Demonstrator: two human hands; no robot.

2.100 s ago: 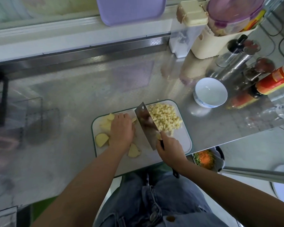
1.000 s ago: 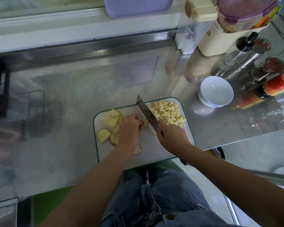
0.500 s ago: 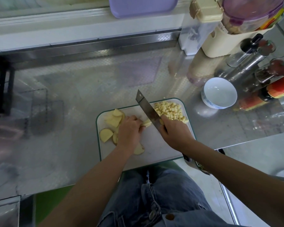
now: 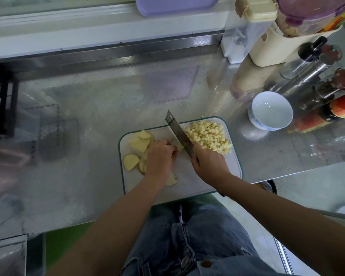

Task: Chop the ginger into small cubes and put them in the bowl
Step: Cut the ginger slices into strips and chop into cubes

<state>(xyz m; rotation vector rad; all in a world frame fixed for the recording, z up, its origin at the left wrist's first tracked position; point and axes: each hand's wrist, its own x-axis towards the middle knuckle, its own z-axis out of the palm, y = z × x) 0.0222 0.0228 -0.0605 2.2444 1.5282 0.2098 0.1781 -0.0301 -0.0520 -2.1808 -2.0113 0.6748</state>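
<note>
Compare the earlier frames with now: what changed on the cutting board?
The cleaver, tilted flat earlier, now stands on edge, cutting the ginger piece held by the left hand. The right hand kept gripping it. Ginger cubes, slices and empty bowl stayed put.

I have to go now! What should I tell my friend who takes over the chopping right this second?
Left hand holds a ginger piece down on the cutting board.
Right hand grips the knife, blade against that piece.
Done: a pile of ginger cubes on the board's right side.
Left: the ginger slices on the board's left side need chopping. The white bowl, right of the board, is empty, so every cube has yet to go in.
</note>
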